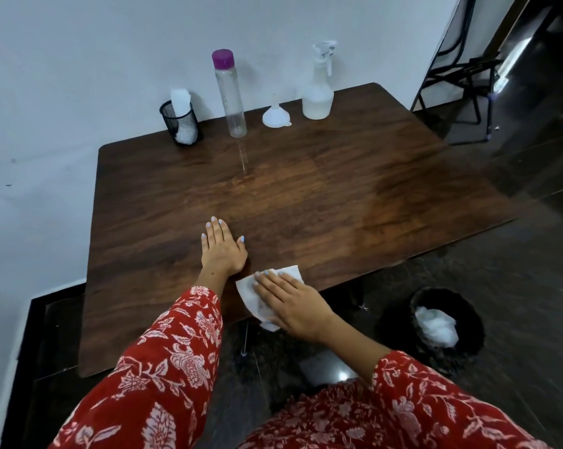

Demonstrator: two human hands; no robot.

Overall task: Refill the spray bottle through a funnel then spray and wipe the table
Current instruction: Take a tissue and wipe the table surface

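My right hand (289, 303) lies flat, fingers straight, pressing a white tissue (251, 294) against the near edge of the dark wooden table (338, 189); part of the tissue hangs over the edge. Just to its left, my left hand (223, 249) rests flat on the tabletop with fingers spread. Along the far edge stand a clear spray bottle (319, 92) with some liquid in it, a white funnel (275, 115) lying mouth down, and a tall clear bottle with a purple cap (229, 95).
A black mesh cup holding white tissues (181, 121) stands at the far left corner. On the floor to the right sits a black bin (445, 325) with crumpled tissues inside. A white wall backs the table; black chair legs (461, 92) stand at the far right.
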